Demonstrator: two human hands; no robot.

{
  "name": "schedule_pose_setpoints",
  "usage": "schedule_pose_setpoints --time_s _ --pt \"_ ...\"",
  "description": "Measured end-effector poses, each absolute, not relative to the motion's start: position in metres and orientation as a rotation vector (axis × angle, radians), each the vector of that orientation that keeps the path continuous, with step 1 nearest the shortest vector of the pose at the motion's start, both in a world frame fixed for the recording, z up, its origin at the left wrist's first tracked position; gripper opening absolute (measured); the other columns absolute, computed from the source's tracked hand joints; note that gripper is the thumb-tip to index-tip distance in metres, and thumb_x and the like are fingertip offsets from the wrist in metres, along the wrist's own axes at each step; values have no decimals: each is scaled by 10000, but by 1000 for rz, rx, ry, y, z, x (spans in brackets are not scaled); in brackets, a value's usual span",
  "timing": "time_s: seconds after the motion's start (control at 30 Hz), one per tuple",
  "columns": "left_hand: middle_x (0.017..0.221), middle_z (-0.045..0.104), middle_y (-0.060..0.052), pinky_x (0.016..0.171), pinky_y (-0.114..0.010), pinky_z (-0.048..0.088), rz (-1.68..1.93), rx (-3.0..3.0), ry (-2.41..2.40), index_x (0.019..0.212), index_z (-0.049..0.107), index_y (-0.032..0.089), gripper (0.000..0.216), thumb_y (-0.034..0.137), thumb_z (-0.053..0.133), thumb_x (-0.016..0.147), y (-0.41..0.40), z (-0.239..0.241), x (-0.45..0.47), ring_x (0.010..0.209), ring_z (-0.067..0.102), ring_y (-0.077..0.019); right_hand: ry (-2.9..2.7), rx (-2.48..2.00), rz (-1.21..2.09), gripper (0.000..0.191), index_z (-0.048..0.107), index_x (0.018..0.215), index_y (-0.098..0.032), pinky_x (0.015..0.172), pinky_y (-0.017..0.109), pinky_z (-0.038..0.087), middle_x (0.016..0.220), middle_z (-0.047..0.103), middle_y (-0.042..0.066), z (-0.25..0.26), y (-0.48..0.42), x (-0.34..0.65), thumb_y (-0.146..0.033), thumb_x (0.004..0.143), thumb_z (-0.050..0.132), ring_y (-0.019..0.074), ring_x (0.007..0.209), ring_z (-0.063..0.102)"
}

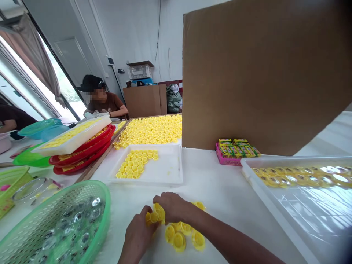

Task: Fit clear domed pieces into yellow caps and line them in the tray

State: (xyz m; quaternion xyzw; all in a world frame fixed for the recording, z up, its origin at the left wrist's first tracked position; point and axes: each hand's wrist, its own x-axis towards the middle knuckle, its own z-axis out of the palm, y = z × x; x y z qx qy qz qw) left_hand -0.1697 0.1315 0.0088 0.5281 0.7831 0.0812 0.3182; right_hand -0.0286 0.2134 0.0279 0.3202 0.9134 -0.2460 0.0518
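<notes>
Near the front of the white table, my left hand (139, 229) is closed around several small yellow round cup-like pieces (154, 215). My right hand (172, 206) reaches across from the right, fingers curled against the same bunch; its palm side is hidden. More yellow round pieces (179, 241) lie loose on the table beside and below my right wrist, some partly covered by the forearm. Just beyond my hands, a white tray (167, 170) holds rows of yellow pieces in its left part.
At left stands a green mesh basket (106, 205) of clear domed parts, with stacked red trays (82, 161) behind. A clear-walled tray (277, 209) is at right. A pink basket (229, 160) of small boxes stands by a tall cardboard panel (247, 80). Another person (107, 102) sits at the back.
</notes>
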Motion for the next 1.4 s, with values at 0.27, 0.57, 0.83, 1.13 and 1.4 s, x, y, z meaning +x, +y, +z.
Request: schedule_pose_setpoints --time_s 0.27,0.57,0.83,1.13,1.4 --pt "647 589 31 482 -221 358 377 1385 1899 1098 487 250 359 305 537 747 107 6 -158 484 553 -139 2714 1037 -809 610 452 1277 -242 775 345 442 1146 549 107 42 183 1 -275 696 637 280 1035 532" --pt "655 562 51 547 -233 374 597 1472 1986 1284 361 255 523 365 506 795 76 7 -158 585 569 -152 2986 1282 -712 442 508 1225 -243 874 293 418 1178 560 51 37 165 25 -233 791 589 204 1066 515" --pt "721 562 35 616 -254 399 668 1592 1908 970 579 247 261 408 449 811 11 9 -138 609 540 -140 3022 1580 -460 171 620 960 -176 840 324 440 1017 596 89 25 97 83 -155 844 497 215 977 523" --pt "816 554 -15 669 -300 422 692 1769 1870 968 584 203 281 362 402 825 -43 -2 -121 640 539 -151 3161 1580 -377 225 594 1021 -202 868 362 445 1110 554 100 12 30 87 -119 837 495 231 1030 487" --pt "812 599 -17 674 -291 452 952 1706 2033 897 591 219 282 422 403 837 -74 -13 -132 674 563 -168 3304 1588 -852 261 610 1065 -226 855 341 462 1049 596 75 -9 -28 113 -194 811 561 211 976 540"
